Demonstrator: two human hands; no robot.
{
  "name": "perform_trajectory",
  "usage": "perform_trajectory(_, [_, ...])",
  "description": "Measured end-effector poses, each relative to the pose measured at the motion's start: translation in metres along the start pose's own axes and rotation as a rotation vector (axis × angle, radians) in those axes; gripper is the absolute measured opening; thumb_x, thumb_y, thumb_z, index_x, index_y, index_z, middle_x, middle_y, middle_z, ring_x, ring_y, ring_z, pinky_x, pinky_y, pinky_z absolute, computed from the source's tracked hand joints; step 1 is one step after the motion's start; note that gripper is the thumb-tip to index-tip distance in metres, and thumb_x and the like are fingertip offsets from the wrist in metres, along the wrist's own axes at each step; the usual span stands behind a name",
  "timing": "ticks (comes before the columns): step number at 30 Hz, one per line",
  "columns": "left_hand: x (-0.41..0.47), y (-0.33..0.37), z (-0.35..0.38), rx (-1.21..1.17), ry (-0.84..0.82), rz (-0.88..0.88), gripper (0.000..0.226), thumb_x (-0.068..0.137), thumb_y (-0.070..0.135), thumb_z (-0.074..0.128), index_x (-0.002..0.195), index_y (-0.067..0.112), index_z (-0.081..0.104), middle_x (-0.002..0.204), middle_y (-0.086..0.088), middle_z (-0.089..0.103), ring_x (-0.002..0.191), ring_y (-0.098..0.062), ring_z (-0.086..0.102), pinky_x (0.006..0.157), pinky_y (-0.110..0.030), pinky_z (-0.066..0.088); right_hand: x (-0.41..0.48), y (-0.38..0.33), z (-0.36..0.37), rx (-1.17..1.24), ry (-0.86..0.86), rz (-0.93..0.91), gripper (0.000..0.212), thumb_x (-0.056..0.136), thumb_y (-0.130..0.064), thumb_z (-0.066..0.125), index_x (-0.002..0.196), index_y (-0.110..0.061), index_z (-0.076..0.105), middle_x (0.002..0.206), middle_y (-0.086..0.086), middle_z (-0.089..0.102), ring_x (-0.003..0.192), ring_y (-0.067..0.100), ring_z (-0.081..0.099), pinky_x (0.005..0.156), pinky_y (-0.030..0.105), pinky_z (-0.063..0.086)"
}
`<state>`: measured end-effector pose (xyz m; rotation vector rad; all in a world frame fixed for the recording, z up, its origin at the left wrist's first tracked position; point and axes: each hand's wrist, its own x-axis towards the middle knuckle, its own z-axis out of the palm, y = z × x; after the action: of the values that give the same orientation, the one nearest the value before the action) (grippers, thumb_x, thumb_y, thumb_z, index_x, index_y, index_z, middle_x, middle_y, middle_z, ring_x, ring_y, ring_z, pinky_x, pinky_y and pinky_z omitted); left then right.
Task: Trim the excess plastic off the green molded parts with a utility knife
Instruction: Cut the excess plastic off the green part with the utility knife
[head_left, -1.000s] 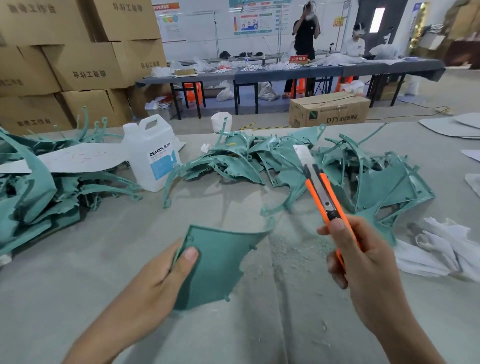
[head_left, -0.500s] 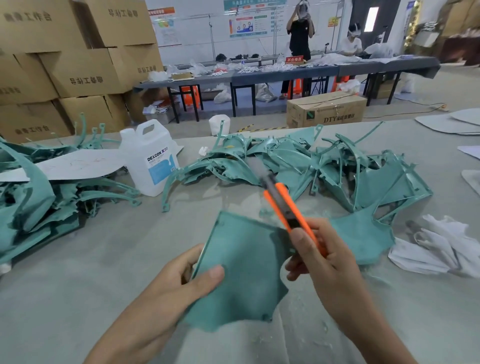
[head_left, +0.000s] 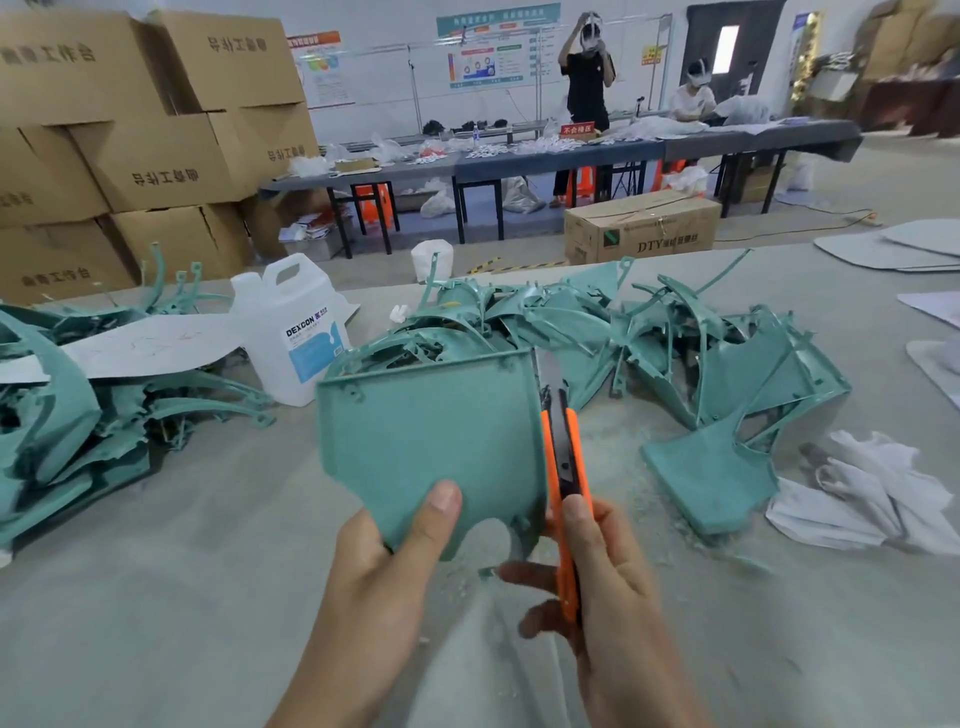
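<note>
The left hand (head_left: 384, 561) pinches the flat teal-green moulded plastic panel (head_left: 431, 431) by its lower edge, above the bench (head_left: 156, 597) near edge; the right hand (head_left: 608, 597) grips the orange utility knife (head_left: 563, 452) lengthwise along the panel's right edge.

Green part (head_left: 431, 441) now raised upright; knife (head_left: 563, 467) against its right edge.

The panel (head_left: 431, 431) and the heaped parts (head_left: 649, 332) are teal-green, the knife (head_left: 563, 467) orange with black, the jug (head_left: 296, 332) white with a blue label, and the bench (head_left: 156, 571) seemingly pale grey.
</note>
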<state>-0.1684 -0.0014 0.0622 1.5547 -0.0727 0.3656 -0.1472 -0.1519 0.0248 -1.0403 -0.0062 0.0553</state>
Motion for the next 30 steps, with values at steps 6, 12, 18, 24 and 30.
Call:
perform_trajectory(6, [0.009,0.012,-0.028,0.524,-0.069,0.036,0.033,0.089,0.055,0.05,0.116,0.039,0.063,0.102,0.017,0.073,0.093,-0.011,0.071,0.08,-0.037,0.06,-0.01,0.003,-0.017,-0.267,0.015,-0.077,0.027,0.084,-0.052,0.052,0.106,-0.037,0.057,0.076,0.011,0.069,0.038,0.024,0.05,0.035,0.025,0.036])
perform_trajectory(12, [0.015,0.006,-0.02,0.91,-0.179,0.021,0.012,0.098,0.044,0.047,0.11,0.042,0.05,0.086,0.009,0.07,0.081,-0.013,0.064,0.078,-0.04,0.054,-0.013,0.024,-0.019,-0.454,-0.069,-0.066,0.03,0.096,-0.046,0.044,0.121,-0.062,0.05,0.067,0.002,0.058,0.044,0.018,0.045,0.041,0.024,0.036])
perform_trajectory(18, [0.022,0.0,-0.005,0.904,-0.186,0.008,0.007,0.1,0.04,0.049,0.106,0.037,0.049,0.082,0.006,0.068,0.079,-0.019,0.061,0.076,-0.039,0.052,-0.004,0.029,-0.016,-0.47,-0.036,-0.056,0.03,0.104,-0.036,0.042,0.115,-0.062,0.053,0.063,-0.002,0.055,0.043,0.015,0.044,0.038,0.022,0.034])
perform_trajectory(24, [0.03,-0.005,0.004,0.823,-0.173,0.005,0.015,0.101,0.037,0.049,0.114,0.033,0.055,0.092,0.006,0.07,0.087,-0.023,0.063,0.08,-0.041,0.052,0.004,0.029,-0.019,-0.475,-0.002,-0.063,0.025,0.105,-0.037,0.042,0.117,-0.054,0.055,0.064,-0.003,0.056,0.043,0.016,0.046,0.038,0.024,0.036])
perform_trajectory(30, [0.034,-0.011,0.006,0.813,-0.195,0.034,0.011,0.098,0.042,0.044,0.109,0.041,0.047,0.086,0.007,0.068,0.079,-0.016,0.062,0.076,-0.042,0.053,0.005,0.023,-0.017,-0.519,-0.038,-0.112,0.025,0.105,-0.037,0.042,0.122,-0.049,0.055,0.061,-0.004,0.052,0.046,0.014,0.044,0.041,0.024,0.035])
